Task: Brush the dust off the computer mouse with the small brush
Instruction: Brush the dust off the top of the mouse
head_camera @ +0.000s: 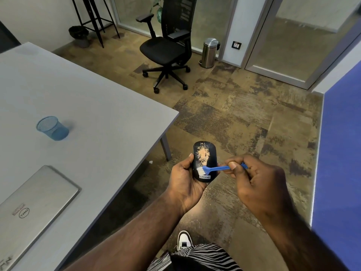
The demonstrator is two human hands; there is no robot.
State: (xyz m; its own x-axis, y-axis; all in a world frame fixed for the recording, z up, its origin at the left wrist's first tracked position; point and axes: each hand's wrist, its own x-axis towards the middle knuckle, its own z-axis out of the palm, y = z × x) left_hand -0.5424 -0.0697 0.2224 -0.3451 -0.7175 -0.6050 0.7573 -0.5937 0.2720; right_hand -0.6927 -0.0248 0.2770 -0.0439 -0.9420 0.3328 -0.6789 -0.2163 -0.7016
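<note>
Closed silver laptop lower left on grey table, blue mesh cup above it, left hand fingers curled cradling black mouse lower centre, tan dust on top, right hand pinching blue brush, white bristles on mouse.

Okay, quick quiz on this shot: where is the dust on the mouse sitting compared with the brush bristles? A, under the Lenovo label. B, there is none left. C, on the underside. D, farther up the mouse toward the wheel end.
D: the tan dust patch lies on the upper middle of the mouse, while the brush has its white bristles lower down, just above the label.
</note>
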